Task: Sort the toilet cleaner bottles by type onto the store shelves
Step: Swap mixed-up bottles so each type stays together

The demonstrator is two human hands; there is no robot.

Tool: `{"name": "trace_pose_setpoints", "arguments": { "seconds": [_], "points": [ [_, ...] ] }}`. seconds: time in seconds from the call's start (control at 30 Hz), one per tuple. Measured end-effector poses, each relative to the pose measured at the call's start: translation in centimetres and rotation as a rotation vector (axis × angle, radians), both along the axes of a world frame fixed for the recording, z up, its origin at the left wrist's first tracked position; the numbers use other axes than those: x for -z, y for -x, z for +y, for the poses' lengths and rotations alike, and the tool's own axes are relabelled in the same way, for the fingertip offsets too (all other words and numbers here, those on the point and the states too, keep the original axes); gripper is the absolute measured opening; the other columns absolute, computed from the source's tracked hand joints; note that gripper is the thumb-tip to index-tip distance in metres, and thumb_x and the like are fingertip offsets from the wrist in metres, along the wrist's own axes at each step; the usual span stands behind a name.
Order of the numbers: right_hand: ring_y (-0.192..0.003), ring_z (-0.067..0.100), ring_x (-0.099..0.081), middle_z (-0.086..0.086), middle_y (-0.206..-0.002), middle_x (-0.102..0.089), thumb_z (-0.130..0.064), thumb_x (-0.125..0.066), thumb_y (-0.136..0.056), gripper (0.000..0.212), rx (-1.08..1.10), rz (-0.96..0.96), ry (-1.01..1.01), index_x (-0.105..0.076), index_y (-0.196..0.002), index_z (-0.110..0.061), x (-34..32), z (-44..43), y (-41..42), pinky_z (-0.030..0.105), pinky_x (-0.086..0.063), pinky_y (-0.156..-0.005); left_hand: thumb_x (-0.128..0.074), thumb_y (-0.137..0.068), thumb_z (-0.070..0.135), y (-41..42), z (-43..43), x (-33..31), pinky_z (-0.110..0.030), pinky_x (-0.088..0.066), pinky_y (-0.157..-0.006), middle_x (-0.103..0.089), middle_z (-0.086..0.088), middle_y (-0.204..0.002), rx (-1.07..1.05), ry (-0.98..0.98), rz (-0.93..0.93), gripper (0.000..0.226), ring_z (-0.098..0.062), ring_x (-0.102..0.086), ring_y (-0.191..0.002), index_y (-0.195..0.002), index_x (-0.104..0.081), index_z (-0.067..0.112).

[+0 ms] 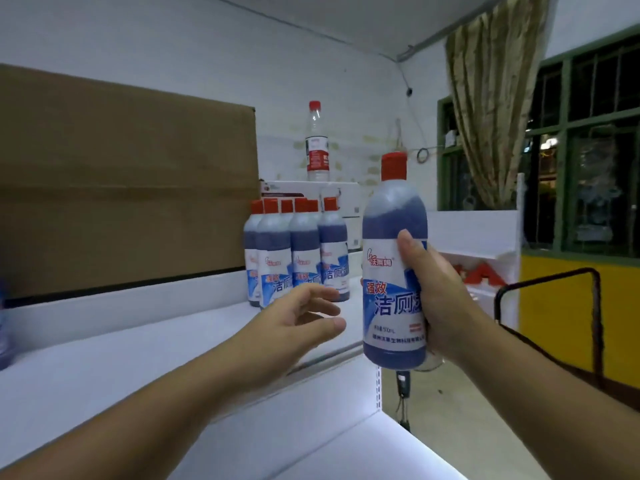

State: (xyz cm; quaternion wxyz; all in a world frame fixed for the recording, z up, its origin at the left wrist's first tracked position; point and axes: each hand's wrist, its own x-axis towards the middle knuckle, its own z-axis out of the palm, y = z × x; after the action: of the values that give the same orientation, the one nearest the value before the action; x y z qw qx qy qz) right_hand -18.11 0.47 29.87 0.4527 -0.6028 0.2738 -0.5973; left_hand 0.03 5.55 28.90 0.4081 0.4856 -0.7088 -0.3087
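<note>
Nearest, the right hand [438,292] is wrapped round the label of a red-capped cleaner bottle [389,306], held upright by the white shelf [138,344], near the matching bottles [298,251]. The left hand [294,327] is kept loose and empty. Being nearly full, the held bottle is judged fairly heavy, rigid and slick, and best gripped mid-body.

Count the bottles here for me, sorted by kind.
Blue cleaner bottles standing on the shelf: 6
Blue cleaner bottle held in the right hand: 1
Clear bottle with a red cap: 1
Total: 8
</note>
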Motion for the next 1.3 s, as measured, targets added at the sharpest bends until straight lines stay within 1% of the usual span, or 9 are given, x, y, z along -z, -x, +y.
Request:
{"name": "trace_pose_setpoints", "arguments": {
  "seconds": [0.1, 0.23, 0.33, 0.5, 0.73, 0.9, 1.0, 1.1, 1.3],
  "points": [
    [-0.084, 0.028, -0.071, 0.004, -0.097, -0.073, -0.066, -0.060, -0.044, 0.084, -0.077, 0.033, 0.027, -0.054, -0.116, -0.022, -0.8, -3.1, -3.0, 0.044, -0.058, -0.076, -0.065, -0.075, 0.043, -2.2, -1.6, -0.5, -0.038, -0.050, -0.097, -0.062, 0.007, -0.117, -0.072, 0.037, -0.031, 0.043, -0.012, -0.060, -0.108, -0.115, -0.052, 0.034],
    [-0.090, 0.028, -0.070, 0.006, -0.101, -0.071, -0.067, -0.076, -0.026, 0.103, -0.186, 0.106, 0.045, -0.051, -0.116, -0.025, -1.4, -6.6, -7.0, 0.049, -0.056, -0.082, -0.067, -0.085, 0.032, -5.2, -3.8, -1.4, -0.026, -0.049, -0.082, -0.063, 0.006, -0.113, -0.159, 0.041, -0.035, 0.031, -0.007, -0.063, -0.098, -0.113, -0.054, 0.032],
    [-0.094, 0.029, -0.068, 0.007, -0.106, -0.069, -0.051, -0.074, -0.039, 0.090, -0.221, 0.150, 0.064, -0.050, -0.121, -0.022, -1.9, -9.1, -9.0, 0.055, -0.052, -0.088, -0.069, -0.082, 0.033, -6.4, -5.0, -2.1, -0.027, -0.051, -0.080, -0.064, 0.008, -0.108, -0.230, 0.068, -0.050, 0.033, -0.003, -0.065, -0.090, -0.111, -0.055, 0.032],
    [-0.085, 0.024, -0.072, 0.003, -0.097, -0.074, -0.049, -0.067, -0.052, 0.065, -0.318, 0.159, 0.068, -0.055, -0.112, -0.027, -2.8, -13.1, -10.3, 0.047, -0.057, -0.079, -0.065, -0.085, 0.027, -7.4, -6.3, -3.2, -0.037, -0.053, -0.093, -0.062, 0.010, -0.112, -0.356, 0.041, -0.143, 0.034, -0.009, -0.063, -0.101, -0.117, -0.052, 0.032],
    [-0.085, 0.016, -0.072, -0.005, -0.090, -0.075, -0.055, -0.070, -0.043, 0.057, -0.378, 0.259, 0.176, -0.061, -0.095, -0.032, -3.2, -16.2, -10.7, 0.041, -0.057, -0.080, -0.059, -0.087, 0.042, -7.3, -7.6, -2.8, -0.026, -0.050, -0.093, -0.055, 0.021, -0.117, -0.515, 0.043, -0.446, 0.031, 0.000, -0.054, -0.108, -0.112, -0.042, 0.046],
    [-0.066, -0.003, -0.069, -0.021, -0.069, -0.072, -0.049, -0.069, -0.045, 0.039, -0.429, 0.332, 0.254, -0.063, -0.080, -0.032, -2.1, -16.9, -9.8, 0.014, -0.053, -0.051, -0.045, -0.083, 0.067, -6.5, -7.2, 1.1, -0.015, -0.025, -0.109, -0.031, 0.037, -0.135, -0.395, -0.097, -0.952, 0.059, 0.015, -0.030, -0.123, -0.136, -0.028, 0.048],
    [-0.067, -0.004, -0.068, -0.024, -0.068, -0.070, -0.046, -0.069, -0.044, 0.038, -0.465, 0.345, 0.224, -0.061, -0.080, -0.036, -1.0, -17.2, -9.9, 0.018, -0.053, -0.058, -0.035, -0.085, 0.070, -6.3, -7.7, 2.3, -0.020, -0.008, -0.118, -0.009, 0.032, -0.153, -0.399, -0.216, -0.947, 0.071, 0.012, -0.008, -0.139, -0.147, -0.010, 0.046],
    [-0.078, 0.003, -0.068, -0.020, -0.081, -0.070, -0.046, -0.070, -0.041, 0.047, -0.482, 0.306, 0.206, -0.059, -0.086, -0.038, -0.4, -17.7, -10.0, 0.023, -0.055, -0.067, -0.026, -0.083, 0.074, -6.6, -8.0, 2.5, -0.019, 0.009, -0.115, 0.010, 0.036, -0.151, -0.390, -0.329, -0.936, 0.076, 0.018, 0.015, -0.135, -0.147, 0.004, 0.048],
    [-0.091, 0.006, -0.066, -0.018, -0.098, -0.065, -0.057, -0.066, -0.035, 0.065, -0.415, 0.356, 0.289, -0.043, -0.094, -0.040, 0.0, -17.5, -9.6, 0.032, -0.057, -0.079, -0.024, -0.077, 0.077, -6.6, -8.3, 2.3, -0.019, 0.010, -0.115, 0.013, 0.042, -0.148, -0.372, -0.380, -0.895, 0.079, 0.025, 0.018, -0.130, -0.145, 0.006, 0.052]
  ]
}}
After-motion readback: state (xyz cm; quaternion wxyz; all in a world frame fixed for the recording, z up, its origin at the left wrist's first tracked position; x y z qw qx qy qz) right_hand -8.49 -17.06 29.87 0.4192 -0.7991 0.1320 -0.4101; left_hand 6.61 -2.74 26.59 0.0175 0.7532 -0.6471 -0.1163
